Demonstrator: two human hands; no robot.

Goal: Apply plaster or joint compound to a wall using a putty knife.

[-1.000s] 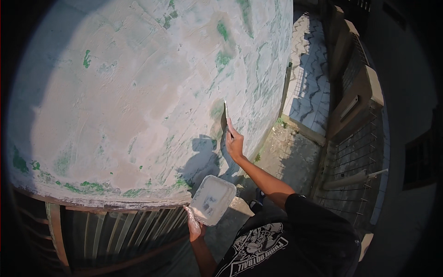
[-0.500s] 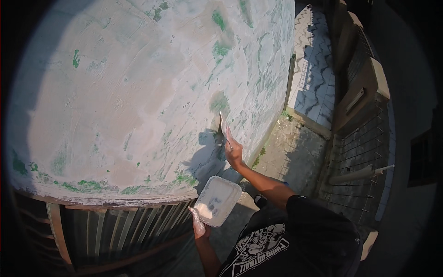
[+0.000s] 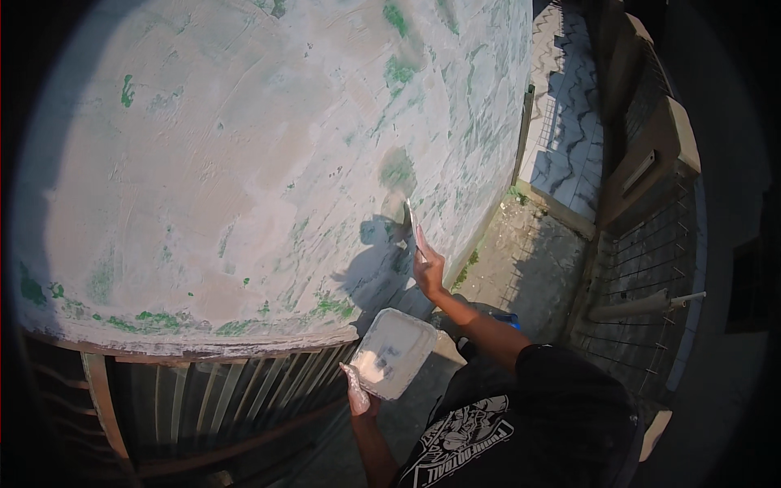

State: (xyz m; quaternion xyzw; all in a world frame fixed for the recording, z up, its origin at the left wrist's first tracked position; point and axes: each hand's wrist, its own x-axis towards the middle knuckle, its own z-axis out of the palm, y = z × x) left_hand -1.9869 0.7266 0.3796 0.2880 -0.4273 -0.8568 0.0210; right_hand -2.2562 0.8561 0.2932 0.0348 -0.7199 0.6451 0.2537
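My right hand (image 3: pixel 428 268) is closed around a putty knife (image 3: pixel 415 224). Its thin blade is seen nearly edge-on, with the tip at or very near the patchy white wall (image 3: pixel 228 179), just below a round greenish patch (image 3: pixel 398 168). Whether the blade touches the wall I cannot tell. Lower down, my left hand (image 3: pixel 358 397), smeared with white, grips the near-left edge of a shallow rectangular tub (image 3: pixel 407 337). White residue coats the tub, and a sunlit patch lies on its lower left part.
Below the wall's ledge (image 3: pixel 203 350) stands a ribbed metal shutter or gate (image 3: pixel 220 398). On the right, a concrete strip (image 3: pixel 521 244) leads to marbled tiles (image 3: pixel 565 138). A low wall (image 3: pixel 655 163) and wire grid (image 3: pixel 626 276) border it. Something blue (image 3: pixel 511 320) shows behind my right forearm.
The putty knife has slid a little down and right along the wall, away from the greenish patch. The left hand still holds the tub, and the whole view has shifted slightly.
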